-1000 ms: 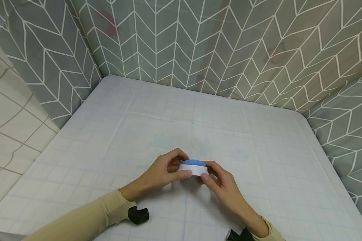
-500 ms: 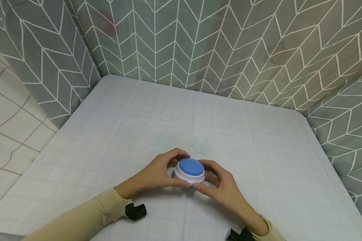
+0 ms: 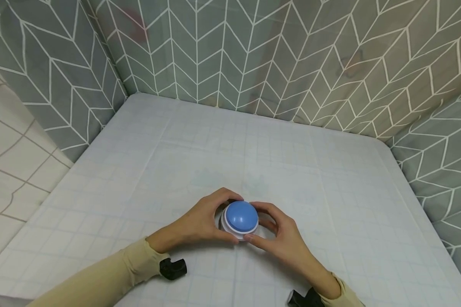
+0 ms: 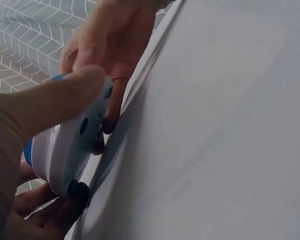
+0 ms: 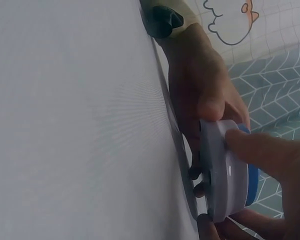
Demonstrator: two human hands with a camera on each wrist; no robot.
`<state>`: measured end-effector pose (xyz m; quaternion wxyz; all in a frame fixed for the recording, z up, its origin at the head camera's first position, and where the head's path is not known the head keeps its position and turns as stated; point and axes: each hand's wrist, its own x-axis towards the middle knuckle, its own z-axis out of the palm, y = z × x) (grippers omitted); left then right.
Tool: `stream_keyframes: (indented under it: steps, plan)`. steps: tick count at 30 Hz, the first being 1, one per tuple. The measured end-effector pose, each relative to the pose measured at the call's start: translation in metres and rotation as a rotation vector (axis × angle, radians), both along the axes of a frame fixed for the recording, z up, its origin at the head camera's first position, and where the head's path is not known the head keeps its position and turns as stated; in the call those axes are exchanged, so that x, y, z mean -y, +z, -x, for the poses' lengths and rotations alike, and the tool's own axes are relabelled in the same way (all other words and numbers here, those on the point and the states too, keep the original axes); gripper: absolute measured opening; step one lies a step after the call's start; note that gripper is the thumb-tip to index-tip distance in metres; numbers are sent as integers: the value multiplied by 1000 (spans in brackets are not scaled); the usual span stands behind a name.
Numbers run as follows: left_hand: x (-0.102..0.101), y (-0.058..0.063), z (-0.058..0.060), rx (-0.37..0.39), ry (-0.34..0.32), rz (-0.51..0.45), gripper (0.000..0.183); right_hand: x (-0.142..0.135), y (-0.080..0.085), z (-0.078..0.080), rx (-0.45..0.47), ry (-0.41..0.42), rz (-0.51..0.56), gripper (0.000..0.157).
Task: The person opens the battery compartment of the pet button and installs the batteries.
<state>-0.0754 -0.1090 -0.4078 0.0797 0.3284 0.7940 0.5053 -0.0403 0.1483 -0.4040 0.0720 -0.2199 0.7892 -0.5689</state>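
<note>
A round push button [image 3: 242, 216] with a blue domed top and a white base is held between both hands in the head view. My left hand [image 3: 203, 220] grips its left side, the thumb along the near rim. From the right, my right hand [image 3: 283, 232] grips it with its thumb at the near edge and fingers at the far side. The button's white side [image 4: 54, 150] and underside, with small dark round spots, show in the left wrist view, raised off the table. In the right wrist view, both thumbs touch the white base [image 5: 232, 182].
A white cloth with faint grid lines covers the table [image 3: 230, 157]. Grey-green curtains [image 3: 215, 55] with white chevron lines stand behind it and at the sides. Pale tiles [image 3: 19, 162] show at the left. Each wrist carries a black device [image 3: 173, 269].
The button has tilted so its blue top turns towards the head camera; earlier it was seen from the side. Both hands have shifted slightly with it.
</note>
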Motion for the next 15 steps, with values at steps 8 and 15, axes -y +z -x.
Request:
stream_keyframes:
  steps: [8, 15]
  plan:
    - [-1, -7, 8, -55, -27, 32, 89, 1, -7, 8, -137, 5, -77, 74]
    - [-4, -9, 15, -123, -31, 93, 89, -2, -7, 13, -164, -28, -195, 79]
